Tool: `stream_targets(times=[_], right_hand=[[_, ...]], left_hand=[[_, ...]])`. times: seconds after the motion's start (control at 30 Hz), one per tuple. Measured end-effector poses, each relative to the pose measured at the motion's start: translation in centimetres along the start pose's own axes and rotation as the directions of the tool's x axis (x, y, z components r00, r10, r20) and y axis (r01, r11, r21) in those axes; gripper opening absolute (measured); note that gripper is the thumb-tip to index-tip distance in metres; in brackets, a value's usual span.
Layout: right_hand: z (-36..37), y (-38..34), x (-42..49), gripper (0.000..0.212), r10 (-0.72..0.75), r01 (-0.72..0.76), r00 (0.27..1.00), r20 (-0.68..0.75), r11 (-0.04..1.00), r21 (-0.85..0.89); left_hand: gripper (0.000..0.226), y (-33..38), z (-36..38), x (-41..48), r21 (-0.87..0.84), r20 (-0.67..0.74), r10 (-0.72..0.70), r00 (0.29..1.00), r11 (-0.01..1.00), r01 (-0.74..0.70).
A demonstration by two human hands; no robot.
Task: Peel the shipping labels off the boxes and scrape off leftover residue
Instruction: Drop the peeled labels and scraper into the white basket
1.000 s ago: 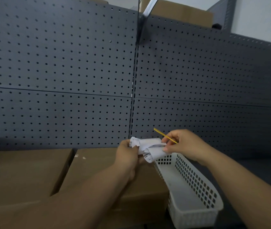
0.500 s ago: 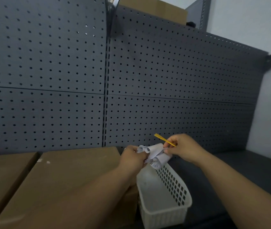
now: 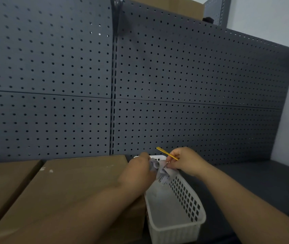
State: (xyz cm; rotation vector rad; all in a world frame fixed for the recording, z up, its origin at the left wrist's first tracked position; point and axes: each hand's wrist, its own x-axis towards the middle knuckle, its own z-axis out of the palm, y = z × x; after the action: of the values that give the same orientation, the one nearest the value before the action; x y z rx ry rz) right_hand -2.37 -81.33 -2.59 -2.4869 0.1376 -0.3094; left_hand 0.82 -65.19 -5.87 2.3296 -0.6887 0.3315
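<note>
A crumpled white shipping label (image 3: 161, 171) hangs between my two hands over the far end of a white perforated basket (image 3: 184, 199). My left hand (image 3: 137, 173) grips the label's left side. My right hand (image 3: 184, 161) pinches the label's right side and also holds a thin yellow scraper (image 3: 166, 153) that points up and to the left. A brown cardboard box (image 3: 69, 194) lies under my left forearm, with small pale specks of residue near its far left corner. A second box (image 3: 3, 187) sits to its left.
A dark grey pegboard wall (image 3: 140, 85) stands right behind the boxes and the basket. To the right of the basket runs a dark grey shelf surface (image 3: 263, 187). Another cardboard box (image 3: 171, 6) sits on top of the pegboard.
Both hands have carried the crumpled label down and to the right, from above the box edge to just over the basket's far end. My view has swung to the right.
</note>
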Motion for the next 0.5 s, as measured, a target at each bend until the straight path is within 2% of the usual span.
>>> stream_targets(times=[0.13, 0.37, 0.5], right_hand=[[0.7, 0.1, 0.2, 0.019, 0.016, -0.015, 1.0, 0.023, 1.0, -0.019], [1.6, 0.2, 0.5, 0.018, 0.022, -0.006, 0.995, 0.096, 0.988, -0.157], [1.7, 0.3, 0.5, 0.013, 0.02, -0.002, 0.992, 0.122, 0.99, -0.14]], left_hand=[[0.025, 0.3, -0.6, -0.6, 0.087, 0.039, 0.061, 0.997, 0.994, -0.064], [0.032, 1.1, -0.4, -1.3, 0.293, 0.18, 0.095, 0.979, 0.945, -0.146], [0.038, 1.1, 0.1, -1.3, 0.337, 0.234, 0.072, 0.97, 0.93, -0.151]])
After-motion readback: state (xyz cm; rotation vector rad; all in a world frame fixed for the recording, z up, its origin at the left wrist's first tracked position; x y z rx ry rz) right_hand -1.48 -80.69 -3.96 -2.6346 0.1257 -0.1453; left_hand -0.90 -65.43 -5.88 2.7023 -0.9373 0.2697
